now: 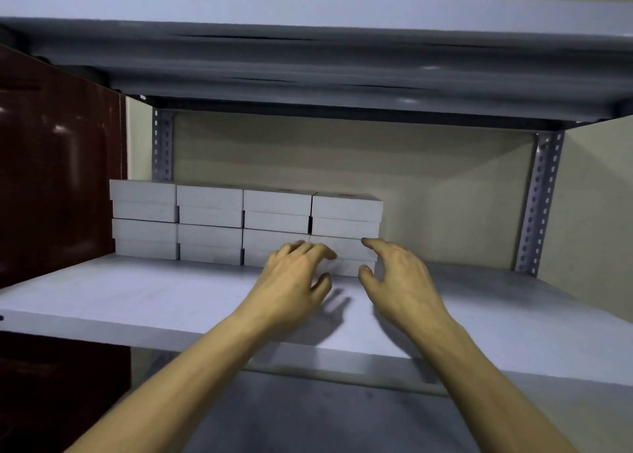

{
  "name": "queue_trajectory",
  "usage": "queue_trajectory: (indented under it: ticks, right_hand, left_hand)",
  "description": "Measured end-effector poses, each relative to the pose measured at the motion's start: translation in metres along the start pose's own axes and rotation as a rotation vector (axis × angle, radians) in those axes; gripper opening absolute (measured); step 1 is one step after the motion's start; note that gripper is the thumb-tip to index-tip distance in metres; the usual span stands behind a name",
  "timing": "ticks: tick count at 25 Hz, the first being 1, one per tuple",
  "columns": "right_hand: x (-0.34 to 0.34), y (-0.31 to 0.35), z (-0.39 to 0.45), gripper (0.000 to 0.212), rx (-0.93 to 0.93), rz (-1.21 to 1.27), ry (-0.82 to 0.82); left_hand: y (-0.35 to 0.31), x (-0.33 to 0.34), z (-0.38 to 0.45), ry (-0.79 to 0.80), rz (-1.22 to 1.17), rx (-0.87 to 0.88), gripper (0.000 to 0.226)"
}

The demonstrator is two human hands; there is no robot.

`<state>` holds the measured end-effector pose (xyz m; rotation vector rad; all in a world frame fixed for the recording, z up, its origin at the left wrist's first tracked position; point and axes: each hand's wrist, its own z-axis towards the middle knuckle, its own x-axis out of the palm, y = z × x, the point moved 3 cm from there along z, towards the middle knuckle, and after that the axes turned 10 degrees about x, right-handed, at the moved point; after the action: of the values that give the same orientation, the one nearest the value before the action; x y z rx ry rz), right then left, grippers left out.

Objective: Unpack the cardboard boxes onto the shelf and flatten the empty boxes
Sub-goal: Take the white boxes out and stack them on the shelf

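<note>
both hands (346, 281) before crosswise white boxes (342, 250)

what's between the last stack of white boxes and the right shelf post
Nothing: in the head view the shelf board is bare from the rightmost box stack to the perforated post.

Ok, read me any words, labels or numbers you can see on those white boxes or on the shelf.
None can be read.
Small white lidded boxes: plain fronts; a small dark mark on some lids, too blurred to tell.
Grey metal shelf board: no print.
Perforated grey metal upright: holes only, no label.
</note>
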<state>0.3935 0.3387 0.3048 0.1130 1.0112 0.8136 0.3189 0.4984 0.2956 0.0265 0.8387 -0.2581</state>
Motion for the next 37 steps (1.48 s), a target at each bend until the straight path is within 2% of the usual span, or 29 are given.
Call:
queue_trajectory:
  ticks: [7,11,23,32,37]
  right_hand:
    - [0.003,0.003,-0.048,0.050,-0.048,0.080,-0.026]
    - [0.018,-0.002,-0.079,0.045,-0.075,0.113,-0.059]
    - [0.051,0.014,-0.160,0.044,-0.316,0.202,-0.100]
    - [0.121,0.035,-0.222,0.045,-0.397,0.314,0.147]
    - [0.156,0.067,-0.253,0.044,-0.447,0.365,0.274]
  left_hand:
    - [-0.014,-0.005,-0.046,-0.066,0.105,0.007,0.038]
    - [-0.021,-0.009,-0.077,-0.098,0.095,-0.014,0.049]
    - [-0.046,-0.012,-0.180,-0.110,0.153,-0.167,0.041]
    - [-0.042,-0.003,-0.279,-0.045,0.198,-0.448,0.042]
    - [-0.036,-0.019,-0.335,-0.020,0.225,-0.596,0.046]
